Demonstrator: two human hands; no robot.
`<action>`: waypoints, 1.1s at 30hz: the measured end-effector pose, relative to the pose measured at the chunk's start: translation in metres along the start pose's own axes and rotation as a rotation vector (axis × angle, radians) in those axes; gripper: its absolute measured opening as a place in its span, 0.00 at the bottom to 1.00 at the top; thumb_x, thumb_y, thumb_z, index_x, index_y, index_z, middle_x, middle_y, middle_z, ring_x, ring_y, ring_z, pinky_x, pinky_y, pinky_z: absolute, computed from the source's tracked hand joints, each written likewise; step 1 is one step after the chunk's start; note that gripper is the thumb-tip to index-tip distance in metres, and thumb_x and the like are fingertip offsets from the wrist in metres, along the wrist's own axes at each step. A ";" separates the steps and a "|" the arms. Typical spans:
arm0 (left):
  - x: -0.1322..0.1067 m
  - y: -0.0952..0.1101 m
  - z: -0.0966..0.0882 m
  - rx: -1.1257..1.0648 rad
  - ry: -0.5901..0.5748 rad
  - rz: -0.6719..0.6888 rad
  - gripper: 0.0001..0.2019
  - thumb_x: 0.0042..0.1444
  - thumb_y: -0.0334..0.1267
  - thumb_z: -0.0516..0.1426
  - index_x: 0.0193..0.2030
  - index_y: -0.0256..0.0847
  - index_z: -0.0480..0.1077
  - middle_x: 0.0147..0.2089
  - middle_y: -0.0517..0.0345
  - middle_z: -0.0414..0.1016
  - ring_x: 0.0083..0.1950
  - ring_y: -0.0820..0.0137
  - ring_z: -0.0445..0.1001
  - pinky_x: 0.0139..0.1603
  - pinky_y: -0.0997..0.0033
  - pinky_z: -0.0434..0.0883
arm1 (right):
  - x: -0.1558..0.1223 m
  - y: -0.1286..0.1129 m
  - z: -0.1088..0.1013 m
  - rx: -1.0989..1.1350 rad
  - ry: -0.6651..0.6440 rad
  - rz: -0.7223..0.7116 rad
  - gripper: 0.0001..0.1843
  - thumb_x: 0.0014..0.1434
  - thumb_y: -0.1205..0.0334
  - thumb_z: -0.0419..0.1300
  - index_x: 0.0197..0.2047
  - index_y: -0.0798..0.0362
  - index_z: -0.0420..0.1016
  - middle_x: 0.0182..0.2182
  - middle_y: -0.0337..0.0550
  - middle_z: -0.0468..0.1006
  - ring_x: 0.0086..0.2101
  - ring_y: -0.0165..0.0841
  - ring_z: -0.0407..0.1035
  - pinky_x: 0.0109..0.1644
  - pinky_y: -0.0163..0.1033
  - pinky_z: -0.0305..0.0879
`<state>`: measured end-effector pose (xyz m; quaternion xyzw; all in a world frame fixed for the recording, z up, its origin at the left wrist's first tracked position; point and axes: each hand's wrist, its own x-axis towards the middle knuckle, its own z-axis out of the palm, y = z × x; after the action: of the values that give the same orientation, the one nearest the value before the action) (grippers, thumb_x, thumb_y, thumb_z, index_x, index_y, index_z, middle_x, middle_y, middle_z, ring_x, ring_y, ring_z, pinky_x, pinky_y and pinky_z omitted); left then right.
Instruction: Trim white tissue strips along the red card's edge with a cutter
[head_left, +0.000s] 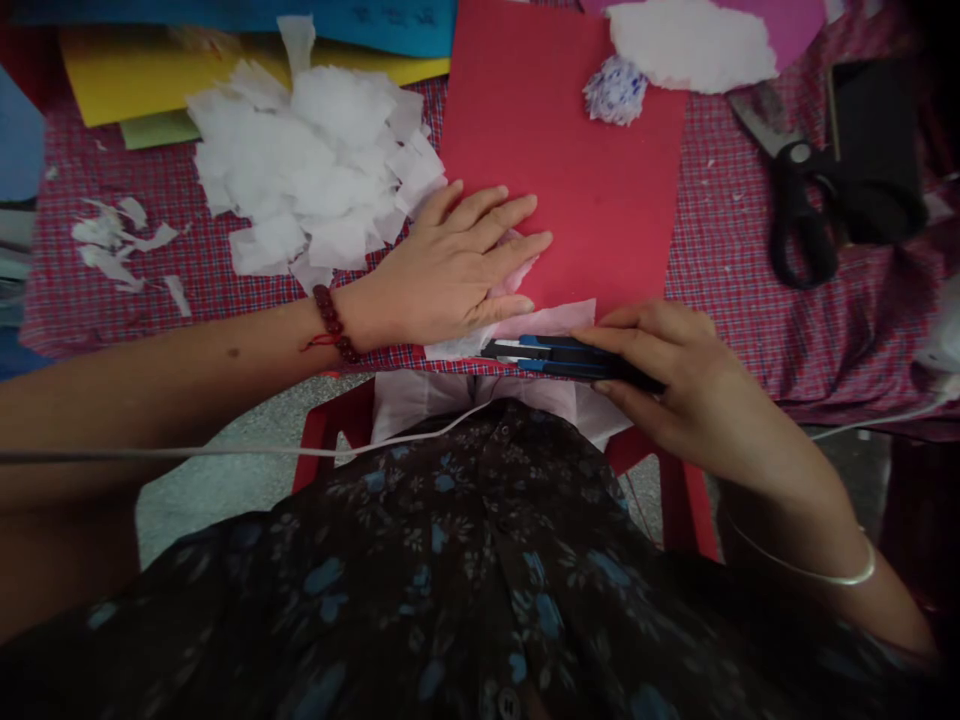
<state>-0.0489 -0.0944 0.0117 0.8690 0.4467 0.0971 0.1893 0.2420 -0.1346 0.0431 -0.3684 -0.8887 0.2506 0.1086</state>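
My left hand (pixel 457 265) lies flat with fingers spread, pressing down on thin white paper (pixel 551 318) over a red sheet (pixel 562 170). Between the fingers a bit of the paper shows. In my right hand (pixel 667 375) is a blue and black utility knife (pixel 559 355), its tip pointing left over the paper close to the table's near edge. Whether the blade touches the paper I cannot tell. Left of the red sheet is a heaped pile of white paper pieces (pixel 315 170).
Black-handled scissors (pixel 802 200) lie at the right. A crumpled blue-and-white ball (pixel 615 90) and a torn white sheet (pixel 694 45) rest on the red sheet's far end. Paper scraps (pixel 112 240) lie at left on the checked tablecloth (pixel 727 290). A white cable (pixel 405 438) crosses my lap.
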 end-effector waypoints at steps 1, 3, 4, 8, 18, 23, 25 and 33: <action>0.000 0.000 0.000 -0.008 0.004 -0.002 0.32 0.72 0.55 0.50 0.77 0.44 0.65 0.83 0.52 0.57 0.84 0.48 0.49 0.84 0.36 0.39 | 0.001 -0.001 0.000 -0.001 0.000 -0.002 0.24 0.70 0.62 0.58 0.66 0.41 0.79 0.52 0.52 0.81 0.52 0.54 0.76 0.54 0.63 0.72; 0.000 0.000 0.000 -0.032 0.012 -0.006 0.32 0.72 0.55 0.50 0.76 0.44 0.66 0.82 0.51 0.59 0.84 0.48 0.49 0.84 0.35 0.39 | 0.003 -0.002 0.001 -0.003 -0.004 -0.008 0.24 0.70 0.62 0.59 0.67 0.40 0.78 0.53 0.52 0.81 0.53 0.55 0.76 0.55 0.63 0.73; 0.000 0.001 0.000 -0.037 0.015 -0.008 0.32 0.72 0.56 0.50 0.76 0.44 0.66 0.82 0.51 0.60 0.84 0.47 0.50 0.84 0.34 0.39 | 0.005 -0.003 0.002 -0.006 -0.007 -0.012 0.24 0.70 0.62 0.59 0.67 0.40 0.78 0.53 0.51 0.81 0.53 0.55 0.76 0.55 0.64 0.73; 0.000 0.002 0.000 0.036 0.009 0.000 0.33 0.73 0.56 0.49 0.78 0.41 0.65 0.84 0.49 0.56 0.84 0.48 0.51 0.84 0.37 0.41 | 0.008 -0.008 0.005 -0.029 -0.011 -0.052 0.26 0.70 0.63 0.59 0.68 0.39 0.76 0.53 0.51 0.81 0.54 0.54 0.76 0.56 0.63 0.72; -0.004 0.011 -0.002 0.109 0.063 -0.035 0.34 0.73 0.56 0.52 0.81 0.46 0.62 0.85 0.51 0.54 0.85 0.45 0.51 0.85 0.35 0.38 | -0.003 -0.012 0.009 -0.029 -0.028 -0.111 0.24 0.73 0.62 0.59 0.70 0.44 0.73 0.55 0.52 0.82 0.53 0.52 0.77 0.52 0.58 0.73; -0.008 0.013 0.000 0.082 0.112 -0.029 0.33 0.72 0.54 0.53 0.80 0.45 0.62 0.84 0.48 0.55 0.84 0.44 0.51 0.84 0.30 0.33 | -0.006 -0.008 0.006 -0.038 -0.033 -0.128 0.21 0.73 0.63 0.58 0.67 0.50 0.76 0.54 0.55 0.82 0.52 0.51 0.77 0.51 0.56 0.72; -0.008 0.012 0.001 0.064 0.128 -0.033 0.33 0.72 0.54 0.53 0.79 0.45 0.63 0.83 0.48 0.58 0.84 0.45 0.51 0.83 0.27 0.33 | -0.010 -0.004 0.002 -0.023 -0.049 -0.116 0.21 0.73 0.63 0.59 0.66 0.49 0.78 0.54 0.54 0.82 0.53 0.51 0.77 0.53 0.57 0.71; -0.023 0.011 -0.014 -0.256 0.426 -0.109 0.23 0.72 0.50 0.46 0.64 0.47 0.73 0.64 0.49 0.77 0.64 0.57 0.75 0.67 0.48 0.73 | -0.022 0.027 -0.004 0.098 0.359 0.121 0.23 0.67 0.56 0.66 0.65 0.40 0.79 0.49 0.48 0.83 0.49 0.49 0.78 0.53 0.60 0.77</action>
<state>-0.0585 -0.1153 0.0286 0.7724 0.5069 0.3235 0.2045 0.2749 -0.1324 0.0327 -0.4541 -0.8181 0.2299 0.2678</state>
